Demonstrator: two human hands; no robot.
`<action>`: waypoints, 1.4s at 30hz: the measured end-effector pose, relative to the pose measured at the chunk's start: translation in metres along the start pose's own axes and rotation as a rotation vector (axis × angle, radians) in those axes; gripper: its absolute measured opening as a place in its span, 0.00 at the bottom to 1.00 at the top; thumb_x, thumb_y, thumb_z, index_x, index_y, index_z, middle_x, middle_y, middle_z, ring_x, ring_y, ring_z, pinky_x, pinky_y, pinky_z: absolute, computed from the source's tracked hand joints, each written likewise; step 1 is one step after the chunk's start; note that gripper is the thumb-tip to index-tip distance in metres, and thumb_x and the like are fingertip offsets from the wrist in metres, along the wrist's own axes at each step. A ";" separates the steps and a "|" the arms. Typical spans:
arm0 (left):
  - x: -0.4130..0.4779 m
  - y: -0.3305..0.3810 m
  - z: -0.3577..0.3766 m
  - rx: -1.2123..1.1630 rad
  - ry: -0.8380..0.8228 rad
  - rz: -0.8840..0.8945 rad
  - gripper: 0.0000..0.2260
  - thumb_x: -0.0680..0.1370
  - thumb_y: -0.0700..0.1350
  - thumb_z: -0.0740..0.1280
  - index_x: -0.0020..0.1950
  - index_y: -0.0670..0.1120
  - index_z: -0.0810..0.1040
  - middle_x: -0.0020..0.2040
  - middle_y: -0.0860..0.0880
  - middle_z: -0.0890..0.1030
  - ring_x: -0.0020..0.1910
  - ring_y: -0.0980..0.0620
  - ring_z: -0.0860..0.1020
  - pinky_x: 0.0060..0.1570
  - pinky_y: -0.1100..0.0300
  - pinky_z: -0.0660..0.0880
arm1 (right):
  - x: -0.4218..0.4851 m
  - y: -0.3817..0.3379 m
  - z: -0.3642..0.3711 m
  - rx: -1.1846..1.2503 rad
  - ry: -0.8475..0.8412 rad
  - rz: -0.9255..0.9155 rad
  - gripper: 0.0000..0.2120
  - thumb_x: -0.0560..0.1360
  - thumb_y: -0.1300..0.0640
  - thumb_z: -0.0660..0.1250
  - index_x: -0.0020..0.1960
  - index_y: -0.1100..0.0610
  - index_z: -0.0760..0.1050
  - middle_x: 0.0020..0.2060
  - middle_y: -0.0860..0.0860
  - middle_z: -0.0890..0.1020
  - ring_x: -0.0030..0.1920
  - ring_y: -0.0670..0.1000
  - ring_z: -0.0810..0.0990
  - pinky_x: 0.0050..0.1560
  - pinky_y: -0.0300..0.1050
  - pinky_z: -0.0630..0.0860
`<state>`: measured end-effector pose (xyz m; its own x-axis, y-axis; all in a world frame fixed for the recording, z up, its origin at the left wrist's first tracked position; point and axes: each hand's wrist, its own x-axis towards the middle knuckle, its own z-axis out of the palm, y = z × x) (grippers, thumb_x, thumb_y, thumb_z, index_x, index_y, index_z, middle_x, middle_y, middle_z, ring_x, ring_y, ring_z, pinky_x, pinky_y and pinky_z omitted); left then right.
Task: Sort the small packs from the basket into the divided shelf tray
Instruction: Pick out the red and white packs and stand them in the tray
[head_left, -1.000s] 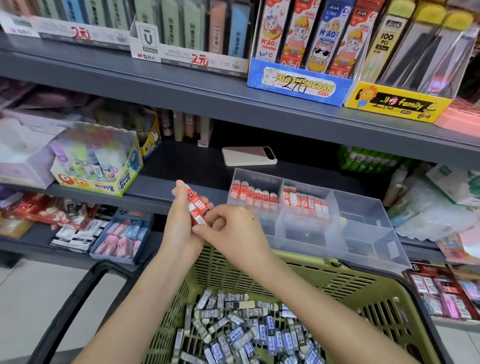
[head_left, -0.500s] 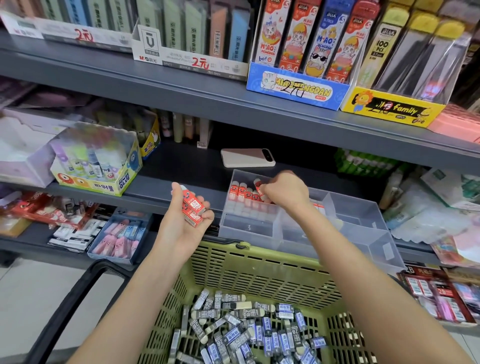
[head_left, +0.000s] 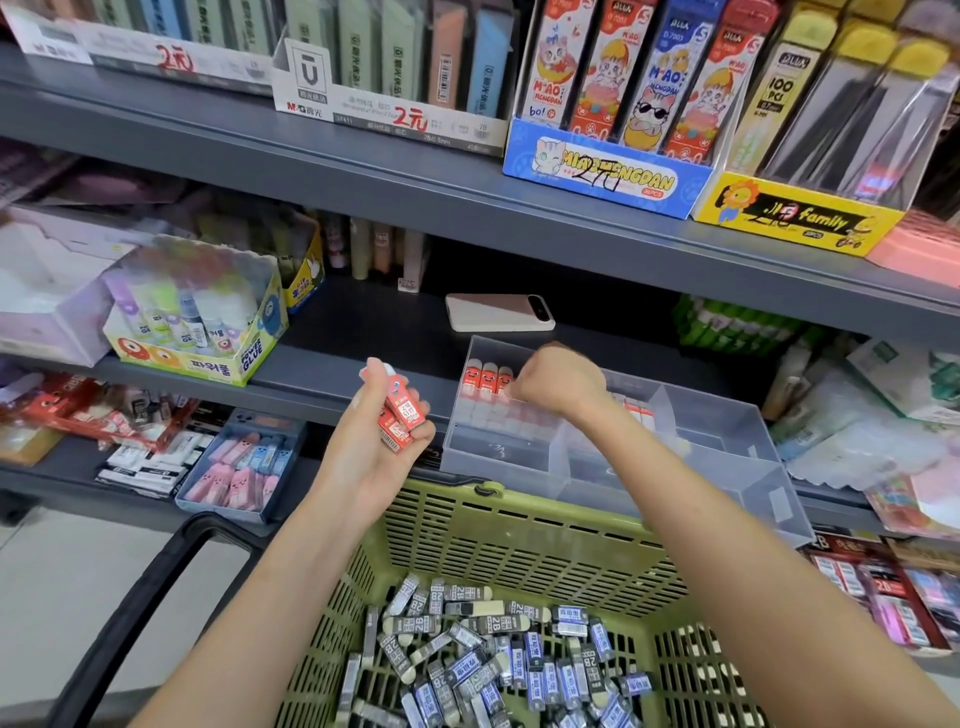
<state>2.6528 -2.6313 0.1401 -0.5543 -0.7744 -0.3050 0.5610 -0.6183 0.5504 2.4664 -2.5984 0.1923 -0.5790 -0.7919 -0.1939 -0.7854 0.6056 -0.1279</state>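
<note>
- Along the upper shelf, a white box (head_left: 389, 111) reads "M&G" and "2元", a blue box (head_left: 608, 176) reads "MIAOMENGDAN" and a yellow box (head_left: 795, 218) reads "family". At the middle shelf's left end a glue box (head_left: 192, 332) reads "POWER GLUE".
- The clear divided tray (head_left: 727, 447) sits at the middle shelf's front edge. A row of red packs (head_left: 488, 379) with white labels stands upright along the back edge of its back-left compartment.
- The left grip (head_left: 371, 441) is curled round a few more red packs (head_left: 402, 415), left of the tray.
- The right grip (head_left: 558, 387), fingers curled, is on that row. Whether it pinches a pack cannot be told. A second ago it was at the left grip's packs.
- The green basket (head_left: 519, 545) holds grey-and-blue packs (head_left: 493, 665) marked "2B".
</note>
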 end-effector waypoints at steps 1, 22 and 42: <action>0.000 0.000 0.000 0.024 -0.009 0.010 0.18 0.68 0.57 0.70 0.46 0.44 0.76 0.33 0.49 0.77 0.32 0.56 0.75 0.28 0.64 0.71 | -0.005 -0.001 0.000 0.005 0.062 -0.007 0.10 0.73 0.50 0.65 0.40 0.56 0.79 0.38 0.51 0.80 0.42 0.54 0.79 0.38 0.42 0.73; -0.007 -0.003 0.002 0.172 -0.105 0.029 0.23 0.73 0.55 0.65 0.59 0.39 0.76 0.34 0.48 0.73 0.31 0.55 0.74 0.23 0.65 0.68 | -0.011 0.036 -0.018 1.019 0.291 -0.081 0.04 0.70 0.64 0.71 0.44 0.60 0.80 0.37 0.51 0.82 0.38 0.47 0.80 0.41 0.39 0.76; -0.017 0.000 0.005 0.396 -0.122 0.145 0.16 0.68 0.56 0.67 0.47 0.46 0.76 0.29 0.55 0.72 0.24 0.59 0.66 0.20 0.70 0.62 | -0.003 0.023 0.021 0.071 0.423 -0.058 0.15 0.74 0.42 0.64 0.58 0.44 0.79 0.53 0.49 0.81 0.57 0.55 0.73 0.55 0.45 0.68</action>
<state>2.6587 -2.6178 0.1493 -0.5690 -0.8133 -0.1217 0.3725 -0.3868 0.8436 2.4552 -2.5805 0.1699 -0.5845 -0.7784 0.2290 -0.8110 0.5511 -0.1964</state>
